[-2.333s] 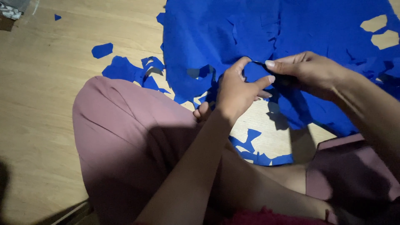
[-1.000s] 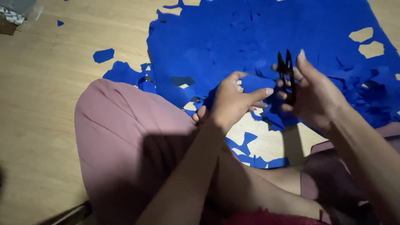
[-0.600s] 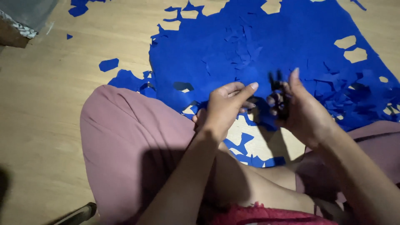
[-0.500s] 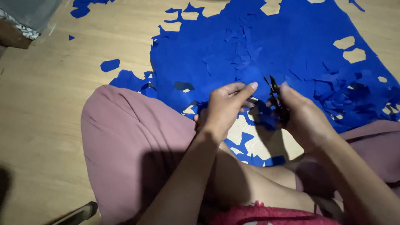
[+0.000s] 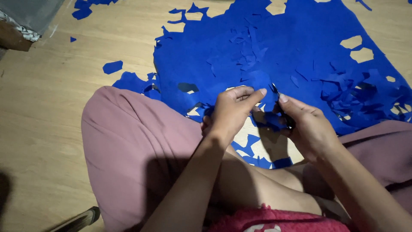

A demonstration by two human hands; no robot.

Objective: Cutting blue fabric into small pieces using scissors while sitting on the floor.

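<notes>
A large blue sheet [image 5: 279, 47] with cut-out holes lies on the wooden floor in front of my crossed legs. My left hand [image 5: 231, 109] pinches a small piece of the blue material [image 5: 268, 120] near the sheet's near edge. My right hand [image 5: 307, 124] grips small black scissors [image 5: 281, 105], whose tips point up and away just beside my left fingertips. The scissors' handles are hidden inside my palm.
Loose blue scraps [image 5: 112, 66] lie on the floor [image 5: 56, 111] to the left and between my knees. A grey and brown object [image 5: 21, 21] sits at the top left corner. A dark bar [image 5: 77, 220] shows at the bottom left.
The view has tilted so more of the sheet shows. My right hand brought the scissors from upright beside the left hand down and closer to the held scrap.
</notes>
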